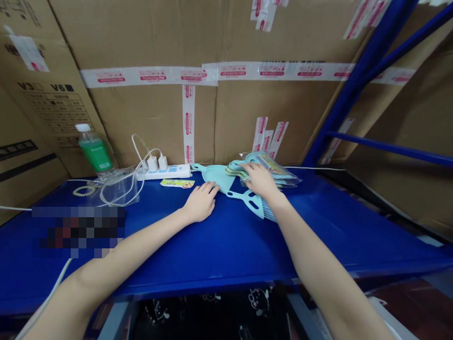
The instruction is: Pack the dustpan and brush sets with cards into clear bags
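A light-blue dustpan (214, 174) lies flat on the blue tabletop, its handle pointing left. My left hand (200, 203) rests at its near edge, fingers stretched out and touching the rim. Beside it lies a light-blue hand brush (252, 202), bristles to the right and partly hidden under my right forearm. To the right is a stack of dustpan sets in clear plastic bags (279, 172), with light-blue and green handles showing on its left side. My right hand (260, 181) lies on this stack with its fingers spread, gripping nothing that I can see.
A white power strip (177, 171) with two plugged chargers and loose white cables stands at the back, near a yellow-green label card (177, 183). Left are a bottle of green liquid (95, 151) and a clear plastic bag (122, 189). Cardboard boxes (152, 113) wall the back; a blue frame (343, 99) stands right.
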Action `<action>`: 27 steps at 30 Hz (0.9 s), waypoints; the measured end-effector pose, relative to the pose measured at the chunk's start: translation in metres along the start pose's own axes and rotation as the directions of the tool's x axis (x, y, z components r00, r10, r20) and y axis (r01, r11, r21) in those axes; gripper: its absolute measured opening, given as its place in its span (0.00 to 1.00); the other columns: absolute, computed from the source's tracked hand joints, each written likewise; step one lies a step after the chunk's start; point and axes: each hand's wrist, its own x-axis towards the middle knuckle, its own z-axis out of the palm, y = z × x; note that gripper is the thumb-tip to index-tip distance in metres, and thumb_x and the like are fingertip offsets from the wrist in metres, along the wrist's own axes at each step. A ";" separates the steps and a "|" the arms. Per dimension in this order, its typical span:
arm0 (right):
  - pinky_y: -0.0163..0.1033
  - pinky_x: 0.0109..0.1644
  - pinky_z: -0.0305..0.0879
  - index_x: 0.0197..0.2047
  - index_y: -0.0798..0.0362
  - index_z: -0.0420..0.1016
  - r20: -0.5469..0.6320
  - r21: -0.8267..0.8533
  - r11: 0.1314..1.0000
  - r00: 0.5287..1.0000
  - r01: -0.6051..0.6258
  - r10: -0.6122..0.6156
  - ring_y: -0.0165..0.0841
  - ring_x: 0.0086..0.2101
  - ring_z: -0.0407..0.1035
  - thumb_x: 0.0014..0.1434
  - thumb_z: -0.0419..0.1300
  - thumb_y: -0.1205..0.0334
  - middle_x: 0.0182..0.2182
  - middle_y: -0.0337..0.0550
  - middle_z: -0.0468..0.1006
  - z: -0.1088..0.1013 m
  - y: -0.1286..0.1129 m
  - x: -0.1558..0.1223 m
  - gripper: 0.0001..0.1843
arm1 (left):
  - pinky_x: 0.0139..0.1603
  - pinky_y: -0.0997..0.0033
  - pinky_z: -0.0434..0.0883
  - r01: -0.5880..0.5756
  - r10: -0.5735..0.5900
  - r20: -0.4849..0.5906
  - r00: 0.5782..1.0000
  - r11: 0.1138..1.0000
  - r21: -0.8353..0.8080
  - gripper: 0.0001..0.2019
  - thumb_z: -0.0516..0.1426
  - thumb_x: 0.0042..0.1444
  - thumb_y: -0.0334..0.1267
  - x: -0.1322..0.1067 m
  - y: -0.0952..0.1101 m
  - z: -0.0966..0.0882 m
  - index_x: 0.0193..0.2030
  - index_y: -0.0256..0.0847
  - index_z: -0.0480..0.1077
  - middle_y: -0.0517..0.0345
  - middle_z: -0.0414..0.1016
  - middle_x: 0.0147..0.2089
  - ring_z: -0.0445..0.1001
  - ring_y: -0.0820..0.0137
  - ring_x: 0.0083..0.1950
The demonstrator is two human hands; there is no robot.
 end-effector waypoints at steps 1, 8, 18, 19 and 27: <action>0.51 0.52 0.63 0.57 0.54 0.66 -0.001 0.000 1.000 1.000 -0.001 0.001 0.47 0.50 0.66 0.50 0.56 0.71 0.53 0.53 0.71 0.000 -0.001 0.000 0.29 | 0.57 0.58 0.63 0.003 -0.002 0.005 1.000 1.000 -0.009 0.22 0.47 0.59 0.30 0.001 0.000 0.001 0.60 0.34 0.58 0.42 0.62 0.62 0.60 0.60 0.63; 0.48 0.49 0.64 0.58 0.58 0.65 0.024 0.017 0.997 0.996 -0.082 0.081 0.48 0.49 0.65 0.52 0.53 0.71 0.51 0.56 0.72 -0.008 -0.005 -0.001 0.27 | 0.56 0.60 0.65 -0.007 0.007 0.011 1.000 1.000 -0.024 0.21 0.47 0.60 0.31 0.001 -0.002 0.003 0.60 0.35 0.60 0.44 0.66 0.58 0.63 0.61 0.60; 0.50 0.45 0.65 0.53 0.57 0.67 -0.073 0.052 0.996 0.995 -0.068 0.071 0.48 0.45 0.67 0.50 0.53 0.71 0.45 0.55 0.74 -0.002 0.001 0.000 0.25 | 0.51 0.60 0.66 -0.031 0.032 -0.045 0.998 0.999 0.021 0.17 0.48 0.59 0.30 -0.001 -0.001 0.005 0.55 0.36 0.64 0.46 0.69 0.51 0.67 0.60 0.54; 0.50 0.45 0.65 0.53 0.57 0.67 -0.080 0.054 0.996 0.994 -0.067 0.072 0.49 0.45 0.67 0.50 0.53 0.71 0.45 0.55 0.74 -0.001 0.002 0.000 0.25 | 0.50 0.60 0.66 -0.037 0.039 -0.049 0.998 0.999 0.029 0.17 0.48 0.58 0.30 -0.002 -0.001 0.005 0.54 0.37 0.64 0.46 0.69 0.50 0.67 0.60 0.53; 0.52 0.47 0.65 0.55 0.56 0.64 -0.129 0.064 0.997 0.990 -0.049 0.057 0.49 0.46 0.66 0.50 0.52 0.71 0.44 0.55 0.73 0.000 0.001 0.000 0.27 | 0.46 0.61 0.66 -0.078 0.083 -0.061 0.995 0.994 0.082 0.17 0.48 0.58 0.28 -0.003 0.002 0.005 0.53 0.38 0.66 0.48 0.70 0.47 0.67 0.60 0.49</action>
